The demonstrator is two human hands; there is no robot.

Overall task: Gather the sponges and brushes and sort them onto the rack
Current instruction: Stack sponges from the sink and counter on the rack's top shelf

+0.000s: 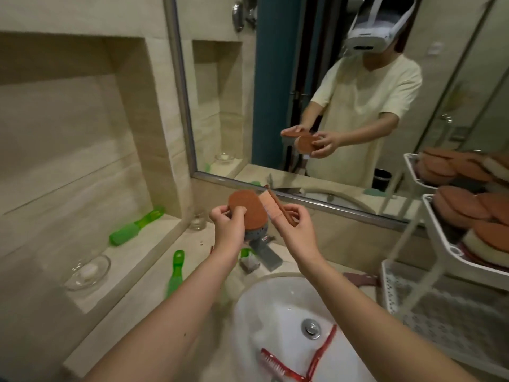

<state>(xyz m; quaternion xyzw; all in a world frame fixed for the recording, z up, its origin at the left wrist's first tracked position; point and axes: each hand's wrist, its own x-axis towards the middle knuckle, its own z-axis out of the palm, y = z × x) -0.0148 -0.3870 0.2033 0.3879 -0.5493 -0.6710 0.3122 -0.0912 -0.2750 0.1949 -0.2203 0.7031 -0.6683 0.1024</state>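
Red-handled brushes [322, 350] lie in the white sink basin [256, 307], nearest the viewer and beneath both outstretched forearms. Above the faucet [263, 245], the left hand [228, 226] grips an oval brown sponge [246, 208], fingers curled behind its lower edge and the thumb pressed on its face. The right hand [296, 230] pinches a peach-and-brown sponge [271, 209] edge-on between thumb and curled fingertips. The two sponges stand just beside each other and project upward past the fingers. On the right, the white tiered rack [436, 224] carries a pile of brown sponges [468, 213] on its upper tier. The task appears roughly midway: most sponges seem sorted, two are in hand, and no brush is visibly on the rack. Left to gather are the brushes in the basin, a green brush [135, 226] in the wall niche and another green brush [175, 271] on the counter.
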